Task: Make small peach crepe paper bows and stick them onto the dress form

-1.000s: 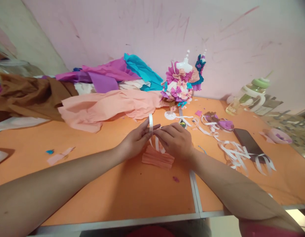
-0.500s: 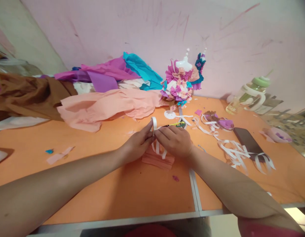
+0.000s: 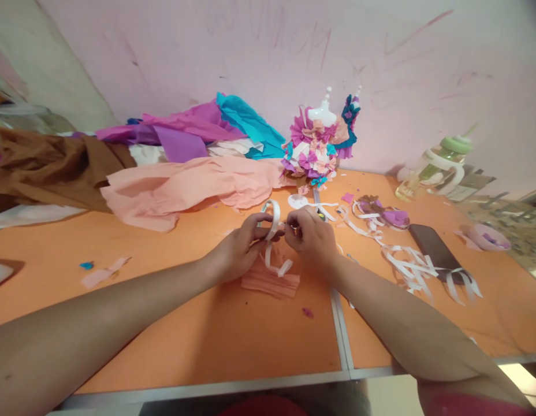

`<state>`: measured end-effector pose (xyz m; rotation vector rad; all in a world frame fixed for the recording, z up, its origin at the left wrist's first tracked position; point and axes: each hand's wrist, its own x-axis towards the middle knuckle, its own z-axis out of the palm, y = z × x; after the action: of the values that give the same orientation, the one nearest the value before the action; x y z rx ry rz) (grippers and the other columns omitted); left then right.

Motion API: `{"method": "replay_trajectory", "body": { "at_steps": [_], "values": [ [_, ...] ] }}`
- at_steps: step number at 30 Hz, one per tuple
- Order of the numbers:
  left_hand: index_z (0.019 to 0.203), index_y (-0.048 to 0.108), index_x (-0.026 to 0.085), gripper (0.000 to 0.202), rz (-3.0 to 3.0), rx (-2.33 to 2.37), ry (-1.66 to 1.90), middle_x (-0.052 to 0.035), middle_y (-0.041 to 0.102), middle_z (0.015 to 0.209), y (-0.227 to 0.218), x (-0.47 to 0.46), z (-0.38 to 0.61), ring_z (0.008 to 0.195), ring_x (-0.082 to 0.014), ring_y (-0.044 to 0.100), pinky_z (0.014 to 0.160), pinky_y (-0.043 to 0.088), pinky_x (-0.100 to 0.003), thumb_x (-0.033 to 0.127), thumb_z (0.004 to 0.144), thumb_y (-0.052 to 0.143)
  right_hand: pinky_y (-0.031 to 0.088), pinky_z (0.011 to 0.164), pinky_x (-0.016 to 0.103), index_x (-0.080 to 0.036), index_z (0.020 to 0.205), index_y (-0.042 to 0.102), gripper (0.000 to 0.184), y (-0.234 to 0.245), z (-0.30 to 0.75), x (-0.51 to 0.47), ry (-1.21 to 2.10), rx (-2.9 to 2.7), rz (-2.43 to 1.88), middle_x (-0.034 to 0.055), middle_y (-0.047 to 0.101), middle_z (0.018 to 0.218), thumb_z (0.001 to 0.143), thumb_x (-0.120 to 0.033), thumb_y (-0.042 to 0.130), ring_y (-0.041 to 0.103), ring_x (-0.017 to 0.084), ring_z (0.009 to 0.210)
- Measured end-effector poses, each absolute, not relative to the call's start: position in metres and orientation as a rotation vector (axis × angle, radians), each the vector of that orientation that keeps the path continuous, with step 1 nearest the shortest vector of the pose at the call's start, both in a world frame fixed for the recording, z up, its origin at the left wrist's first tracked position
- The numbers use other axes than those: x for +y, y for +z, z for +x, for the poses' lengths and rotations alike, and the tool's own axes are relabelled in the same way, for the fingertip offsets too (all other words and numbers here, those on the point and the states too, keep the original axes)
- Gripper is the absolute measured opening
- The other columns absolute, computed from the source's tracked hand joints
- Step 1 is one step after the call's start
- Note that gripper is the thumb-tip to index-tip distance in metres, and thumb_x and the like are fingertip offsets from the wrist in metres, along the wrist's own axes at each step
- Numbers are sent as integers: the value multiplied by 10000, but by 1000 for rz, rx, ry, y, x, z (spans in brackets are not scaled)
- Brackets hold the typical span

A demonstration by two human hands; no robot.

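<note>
Broadly, an orange table (image 3: 172, 323) is filling the lower view, butting against a pink wall (image 3: 268, 52). Crepe paper sheets (image 3: 181, 156) in brown, peach, purple and teal are lying heaped along the table's far left side. Beside that heap, against the wall, a small white dress form (image 3: 323, 112) is standing upright, wearing a skirt of paper rosettes (image 3: 313, 156). Off to the right a clear bottle with a green cap (image 3: 436, 164) is leaning near the wall, and a dark phone (image 3: 432, 248) is lying flat among loose white backing strips (image 3: 406, 263).

Near the table's middle, the left hand (image 3: 237, 251) and the right hand (image 3: 311, 237) are meeting fingertip to fingertip. Both are closing in a pinch on a white tape strip (image 3: 273, 222), which is arching up in a loop between them and trailing down in a curl below. The strip's long axis is running roughly left to right between the two pinches, so neither hand is nearer than the other; the left is gripping the loop's near end, the right is pinching its far end with curled fingers. Directly beneath the hands, touching the table, a folded piece of peach crepe paper (image 3: 270, 280) is lying with its pleats running toward the person. A small purple scrap (image 3: 308, 312) is lying just beside it.
</note>
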<state>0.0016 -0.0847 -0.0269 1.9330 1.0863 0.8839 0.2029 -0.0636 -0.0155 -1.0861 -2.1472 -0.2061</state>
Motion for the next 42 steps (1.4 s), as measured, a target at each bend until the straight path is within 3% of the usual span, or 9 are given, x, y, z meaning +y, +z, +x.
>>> {"method": "replay_trajectory", "body": {
  "at_steps": [4,7,11,16,24,28,30,35,42],
  "values": [
    [1398,193,255,633,2020,957,921,-28,664,967,-34,-82,-2,834,-160,626,772,486,-322,95,827,414,363,587,229,-191,873,543,72,-11,201,-66,-50,-2112,-1096,16,571,821,881,-231,484,525,110,673],
    [1352,280,261,634,2050,942,945,21,583,830,-32,-83,-5,709,-129,547,705,447,-278,56,766,405,383,607,227,-190,879,534,65,-10,200,-66,45,-2092,-1079,22,570,840,877,-225,480,525,113,690],
    [1232,455,247,433,2068,998,891,-13,568,923,-22,-87,-4,804,-151,547,719,432,-276,165,808,488,397,619,232,-194,886,530,55,-11,200,-66,151,-2077,-1061,23,568,853,867,-233,497,521,116,692],
    [1239,416,249,391,1858,1184,907,52,532,686,-17,-88,3,568,-123,519,565,405,-234,405,894,517,404,621,240,-197,877,523,55,-13,199,-66,211,-2042,-1017,15,554,849,870,-244,494,505,106,653],
    [1184,507,240,296,1847,1168,945,20,598,789,-23,-84,2,716,-142,574,692,442,-262,371,922,460,401,575,231,-195,826,537,86,-9,198,-66,393,-1926,-1076,-5,538,803,856,-272,516,499,90,601],
    [1171,543,224,299,1807,1131,1021,5,574,806,-26,-80,-1,734,-150,553,702,439,-273,370,921,466,444,600,239,-199,1054,561,248,-13,207,-52,565,-1881,-1061,24,597,925,954,-320,369,547,84,592],
    [1179,563,220,309,1784,1111,1103,-15,584,871,-28,-77,-2,800,-162,549,753,436,-288,364,923,467,469,683,271,-210,1241,496,347,-18,217,-40,453,-1846,-1138,50,614,1011,975,-255,278,589,110,686],
    [1232,550,218,338,1697,1059,1181,-19,566,847,-28,-73,-4,821,-170,534,767,422,-293,338,926,471,356,942,405,-182,1200,580,399,-28,236,-24,-91,-2392,-1366,121,624,1166,836,-73,458,478,251,1160],
    [1245,527,218,333,1672,1014,1191,-16,547,855,-28,-72,-6,829,-161,528,776,418,-293,323,933,475,341,848,417,-171,1040,660,271,-21,235,-29,-478,-2428,-1553,146,597,957,911,-146,423,492,277,977]
  ]
}}
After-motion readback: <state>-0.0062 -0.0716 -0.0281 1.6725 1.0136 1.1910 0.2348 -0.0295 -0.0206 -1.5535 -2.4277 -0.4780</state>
